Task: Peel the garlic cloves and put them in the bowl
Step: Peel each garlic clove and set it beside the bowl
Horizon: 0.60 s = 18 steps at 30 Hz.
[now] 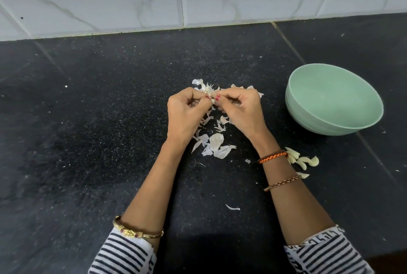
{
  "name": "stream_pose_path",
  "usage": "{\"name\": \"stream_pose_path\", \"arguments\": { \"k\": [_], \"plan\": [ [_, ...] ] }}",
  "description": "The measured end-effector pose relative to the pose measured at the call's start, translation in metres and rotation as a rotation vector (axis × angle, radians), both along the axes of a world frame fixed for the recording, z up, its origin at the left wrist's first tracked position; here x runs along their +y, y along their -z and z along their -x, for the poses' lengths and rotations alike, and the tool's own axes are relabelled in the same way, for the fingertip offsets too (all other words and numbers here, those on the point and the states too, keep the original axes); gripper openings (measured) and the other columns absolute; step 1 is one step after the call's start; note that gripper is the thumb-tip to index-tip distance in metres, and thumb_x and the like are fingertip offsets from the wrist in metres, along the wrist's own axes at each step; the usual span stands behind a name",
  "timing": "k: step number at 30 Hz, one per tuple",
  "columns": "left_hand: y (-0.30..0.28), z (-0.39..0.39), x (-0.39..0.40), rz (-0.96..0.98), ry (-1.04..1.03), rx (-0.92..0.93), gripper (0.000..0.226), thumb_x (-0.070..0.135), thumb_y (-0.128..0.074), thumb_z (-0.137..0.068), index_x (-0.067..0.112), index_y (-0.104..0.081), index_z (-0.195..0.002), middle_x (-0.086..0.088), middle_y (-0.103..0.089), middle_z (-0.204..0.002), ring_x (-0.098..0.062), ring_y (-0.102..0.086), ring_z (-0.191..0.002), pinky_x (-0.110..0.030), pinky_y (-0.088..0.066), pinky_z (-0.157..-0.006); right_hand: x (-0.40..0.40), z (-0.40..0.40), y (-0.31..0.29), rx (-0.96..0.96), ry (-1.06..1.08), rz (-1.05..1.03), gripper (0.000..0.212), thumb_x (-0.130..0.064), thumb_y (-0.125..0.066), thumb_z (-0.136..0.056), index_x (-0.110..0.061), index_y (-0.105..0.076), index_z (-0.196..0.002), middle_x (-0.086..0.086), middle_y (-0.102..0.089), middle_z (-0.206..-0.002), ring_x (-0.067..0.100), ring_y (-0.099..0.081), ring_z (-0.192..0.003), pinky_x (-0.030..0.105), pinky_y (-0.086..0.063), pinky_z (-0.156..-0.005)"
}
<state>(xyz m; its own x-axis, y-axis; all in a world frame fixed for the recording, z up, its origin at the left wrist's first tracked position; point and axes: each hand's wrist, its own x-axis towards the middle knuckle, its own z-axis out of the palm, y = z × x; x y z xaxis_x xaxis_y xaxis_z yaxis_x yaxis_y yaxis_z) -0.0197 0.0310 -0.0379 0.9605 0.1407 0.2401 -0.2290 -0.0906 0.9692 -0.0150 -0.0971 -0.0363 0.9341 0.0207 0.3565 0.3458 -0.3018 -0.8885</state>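
Striped sleeves (123,251) sit right at the bottom edge, bangles on both wrists, and the forearms run up to where the real action is: the left hand (185,110) and right hand (240,108) are both curled in tight, thumbs and fingertips pinching one garlic clove (211,95) between them, held just above the counter. Looks like the skin is partway off, though the clove is mostly hidden by the fingers so I can't say how much is left. Right under and beyond the hands there's a scatter of papery peels (217,143) on the black counter (99,119). A little heap of peeled cloves (302,161) lies just beside the right wrist, on the counter, not in the bowl. The green bowl (312,117) sits off to the right and looks empty from here. My guess at what goes wrong: the right forearm is practically touching that heap, so a careless swing toward the bowl could knock cloves around, and bits of peel could get scooped in with them.
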Motion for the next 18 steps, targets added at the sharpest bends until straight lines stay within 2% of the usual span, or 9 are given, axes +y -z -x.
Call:
{"name": "stream_pose_path", "arguments": {
  "k": [5,6,9,10,12,15,18],
  "plan": [
    [0.001,0.004,-0.002,-0.093,0.049,-0.016,0.013,0.010,-0.057,-0.065,0.016,-0.053,-0.054,0.014,-0.046,-0.045,0.000,-0.036,-0.048,-0.015,-0.032,-0.049,-0.001,0.003,-0.013,0.193,0.076,-0.454,0.014,-0.003,-0.059,-0.087,-0.011,-0.071,-0.085,-0.006,-0.060,-0.061,0.001,-0.050,-0.055,0.013,-0.042,-0.053],
    [0.001,0.004,-0.002,-0.099,0.046,-0.029,0.014,0.009,-0.055,-0.066,0.013,-0.052,-0.053,0.011,-0.045,-0.046,-0.001,-0.035,-0.048,-0.015,-0.031,-0.049,-0.003,0.002,-0.013,0.193,0.108,-0.448,0.014,-0.004,-0.060,-0.087,-0.011,-0.071,-0.085,-0.005,-0.060,-0.062,0.000,-0.050,-0.055,0.013,-0.042,-0.053],
    [0.003,0.005,0.000,-0.201,0.032,-0.078,0.030,0.019,-0.049,-0.071,-0.004,-0.050,-0.052,-0.020,-0.047,-0.050,-0.008,-0.033,-0.050,-0.021,-0.027,-0.047,-0.004,0.001,-0.010,0.145,0.137,-0.217,0.018,-0.001,-0.057,-0.087,-0.012,-0.071,-0.092,-0.012,-0.062,-0.066,-0.002,-0.051,-0.057,0.013,-0.042,-0.056],
    [0.004,0.004,0.000,-0.245,0.021,-0.081,0.038,0.025,-0.048,-0.073,-0.007,-0.049,-0.052,-0.021,-0.044,-0.049,-0.009,-0.032,-0.049,-0.024,-0.027,-0.047,-0.003,0.002,-0.008,0.129,0.128,-0.136,0.020,-0.001,-0.057,-0.086,-0.013,-0.072,-0.092,-0.015,-0.063,-0.068,-0.003,-0.052,-0.058,0.012,-0.041,-0.057],
    [0.006,0.001,0.003,-0.301,0.002,-0.081,0.037,0.024,-0.058,-0.079,-0.002,-0.052,-0.053,-0.009,-0.044,-0.046,-0.006,-0.034,-0.048,-0.021,-0.030,-0.048,0.000,0.002,-0.006,0.103,0.117,-0.012,0.021,0.000,-0.057,-0.084,-0.012,-0.073,-0.090,-0.012,-0.065,-0.072,-0.003,-0.053,-0.058,0.010,-0.040,-0.058],
    [0.007,-0.001,0.007,-0.298,0.003,-0.137,0.004,0.014,-0.066,-0.080,0.014,-0.068,-0.075,0.010,-0.059,-0.064,-0.003,-0.050,-0.058,-0.011,-0.041,-0.057,-0.001,0.001,-0.005,0.111,0.116,0.026,0.016,-0.001,-0.060,-0.082,-0.007,-0.074,-0.088,-0.009,-0.062,-0.064,-0.003,-0.048,-0.052,0.008,-0.036,-0.054],
    [0.007,-0.002,0.008,-0.360,-0.006,-0.219,0.013,0.014,-0.063,-0.079,0.009,-0.073,-0.086,0.014,-0.063,-0.076,0.003,-0.054,-0.062,-0.011,-0.043,-0.058,-0.003,0.000,-0.004,0.137,0.086,0.040,0.013,-0.004,-0.063,-0.083,-0.006,-0.074,-0.088,0.004,-0.068,-0.070,0.002,-0.051,-0.058,0.013,-0.041,-0.055]
  ]
}}
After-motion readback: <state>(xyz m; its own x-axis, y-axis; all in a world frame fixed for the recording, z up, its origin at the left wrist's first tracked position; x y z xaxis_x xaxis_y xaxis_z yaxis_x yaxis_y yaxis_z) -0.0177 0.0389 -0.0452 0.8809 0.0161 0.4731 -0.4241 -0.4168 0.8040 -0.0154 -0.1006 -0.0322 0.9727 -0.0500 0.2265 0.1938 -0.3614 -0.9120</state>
